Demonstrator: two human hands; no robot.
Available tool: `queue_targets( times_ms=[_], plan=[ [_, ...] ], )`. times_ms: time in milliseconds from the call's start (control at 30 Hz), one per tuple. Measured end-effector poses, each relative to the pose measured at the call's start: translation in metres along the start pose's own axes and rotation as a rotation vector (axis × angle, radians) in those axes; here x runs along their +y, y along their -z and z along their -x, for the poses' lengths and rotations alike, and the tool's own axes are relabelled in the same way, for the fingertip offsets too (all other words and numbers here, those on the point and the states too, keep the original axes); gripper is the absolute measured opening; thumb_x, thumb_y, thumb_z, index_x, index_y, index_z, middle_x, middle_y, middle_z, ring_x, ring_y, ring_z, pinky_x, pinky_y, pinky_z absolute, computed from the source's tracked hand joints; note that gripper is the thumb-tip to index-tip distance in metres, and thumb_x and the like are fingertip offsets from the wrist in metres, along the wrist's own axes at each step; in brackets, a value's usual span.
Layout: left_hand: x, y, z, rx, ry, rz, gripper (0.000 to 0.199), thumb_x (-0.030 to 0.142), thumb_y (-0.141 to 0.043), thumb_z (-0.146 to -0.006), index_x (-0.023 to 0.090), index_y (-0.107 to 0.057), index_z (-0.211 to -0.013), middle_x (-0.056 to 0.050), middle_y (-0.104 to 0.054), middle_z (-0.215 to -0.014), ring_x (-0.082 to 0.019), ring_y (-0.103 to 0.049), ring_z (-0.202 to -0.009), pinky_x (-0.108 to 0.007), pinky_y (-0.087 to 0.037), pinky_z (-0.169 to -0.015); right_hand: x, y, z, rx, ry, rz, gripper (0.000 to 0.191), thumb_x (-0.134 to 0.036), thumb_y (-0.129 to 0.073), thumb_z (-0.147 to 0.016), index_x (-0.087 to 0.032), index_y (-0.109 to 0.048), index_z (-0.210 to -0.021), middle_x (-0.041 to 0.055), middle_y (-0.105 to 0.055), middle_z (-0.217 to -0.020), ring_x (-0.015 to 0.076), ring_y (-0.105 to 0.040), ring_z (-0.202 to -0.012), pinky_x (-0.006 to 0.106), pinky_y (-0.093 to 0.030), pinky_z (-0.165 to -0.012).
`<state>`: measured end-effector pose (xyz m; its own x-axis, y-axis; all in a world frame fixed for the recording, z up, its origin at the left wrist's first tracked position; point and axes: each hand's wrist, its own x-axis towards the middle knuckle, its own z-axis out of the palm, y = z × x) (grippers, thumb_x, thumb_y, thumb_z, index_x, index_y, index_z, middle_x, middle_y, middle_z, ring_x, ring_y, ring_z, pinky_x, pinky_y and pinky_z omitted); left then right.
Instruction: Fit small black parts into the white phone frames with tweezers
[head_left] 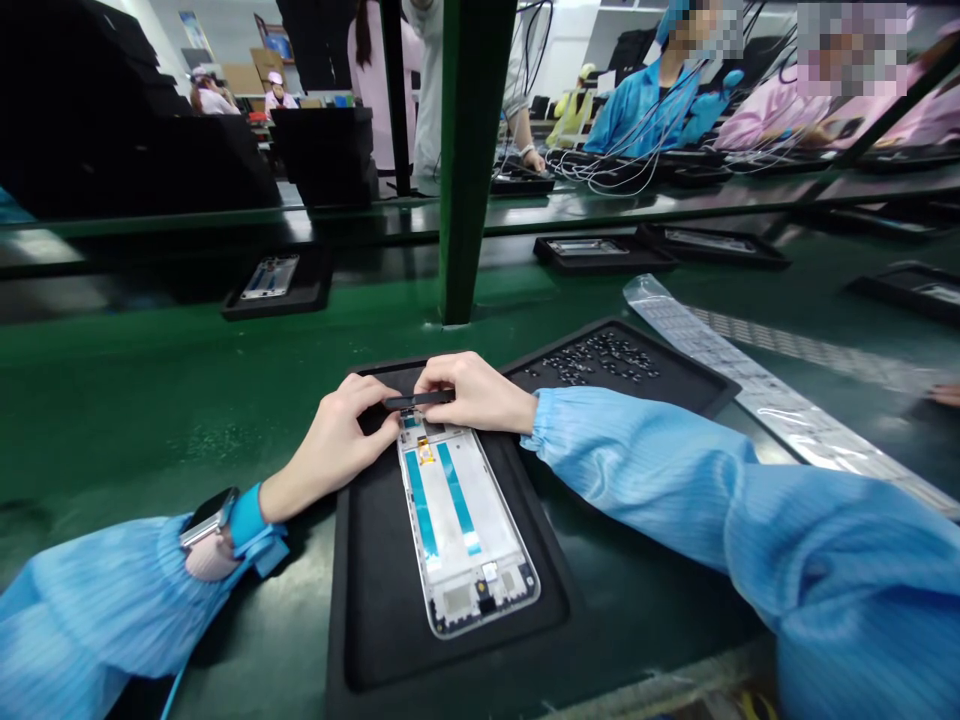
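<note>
A silver phone mid-frame (457, 510) with two blue adhesive strips lies in a black tray (375, 600). Across its far end is a slim black bar (418, 399), its exact kind unclear. My left hand (341, 430) pinches the bar's left end, thumb down at the frame's upper left edge. My right hand (476, 393) closes on the bar's right end, its fingers curled over the frame's top; some fingertips are hidden. A blue wrist strap (247, 518) and a watch sit on my left wrist.
Right behind my right hand, a black tray (690, 385) holds many small black parts. Clear plastic strips (757, 380) lie beyond it. A green post (469, 170) rises ahead. More trays with phone frames (270, 278) stand along the bench. Several people work across the line.
</note>
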<state>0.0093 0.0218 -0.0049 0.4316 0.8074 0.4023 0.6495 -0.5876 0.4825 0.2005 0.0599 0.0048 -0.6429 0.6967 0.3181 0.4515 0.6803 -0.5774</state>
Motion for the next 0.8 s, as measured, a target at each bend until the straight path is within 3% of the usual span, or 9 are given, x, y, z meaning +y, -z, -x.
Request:
queue_targets(
  times_ms=[300, 600, 700, 800],
  plan=[
    [0.000, 0.000, 0.000, 0.001, 0.012, -0.012, 0.013, 0.021, -0.052, -0.077, 0.016, -0.063, -0.083, -0.003, -0.064, -0.084, -0.018, -0.054, -0.082, -0.030, -0.044, -0.073, 0.001, -0.004, 0.001, -0.020, -0.022, 0.063, 0.007, -0.011, -0.064, -0.066, -0.011, -0.062, -0.073, 0.0001, -0.056, -0.069, 0.0078, -0.046, -0.062, 0.019, -0.032, -0.058],
    [0.000, 0.003, 0.000, -0.024, -0.008, 0.015, 0.016, 0.023, -0.056, -0.077, 0.017, -0.066, -0.088, -0.004, -0.066, -0.087, -0.020, -0.054, -0.086, -0.032, -0.044, -0.077, -0.001, -0.006, 0.003, -0.044, 0.044, 0.142, 0.008, -0.015, -0.062, -0.070, -0.012, -0.059, -0.077, 0.0023, -0.057, -0.077, 0.0093, -0.048, -0.067, 0.021, -0.035, -0.062],
    [0.001, 0.003, -0.001, -0.029, -0.032, -0.002, 0.014, 0.021, -0.054, -0.077, 0.017, -0.066, -0.084, -0.004, -0.066, -0.086, -0.019, -0.053, -0.086, -0.032, -0.045, -0.077, -0.001, -0.002, 0.001, -0.054, 0.068, 0.107, 0.007, -0.010, -0.062, -0.068, -0.012, -0.061, -0.075, 0.0018, -0.058, -0.076, 0.0090, -0.049, -0.067, 0.020, -0.035, -0.062],
    [0.004, 0.002, -0.003, -0.014, -0.083, -0.032, 0.016, 0.020, -0.049, -0.079, 0.017, -0.065, -0.081, -0.004, -0.065, -0.086, -0.019, -0.052, -0.085, -0.032, -0.046, -0.075, 0.001, 0.004, -0.002, -0.081, -0.013, -0.026, 0.008, -0.010, -0.060, -0.068, -0.011, -0.065, -0.074, 0.0002, -0.060, -0.070, 0.0081, -0.051, -0.065, 0.019, -0.035, -0.060]
  ],
)
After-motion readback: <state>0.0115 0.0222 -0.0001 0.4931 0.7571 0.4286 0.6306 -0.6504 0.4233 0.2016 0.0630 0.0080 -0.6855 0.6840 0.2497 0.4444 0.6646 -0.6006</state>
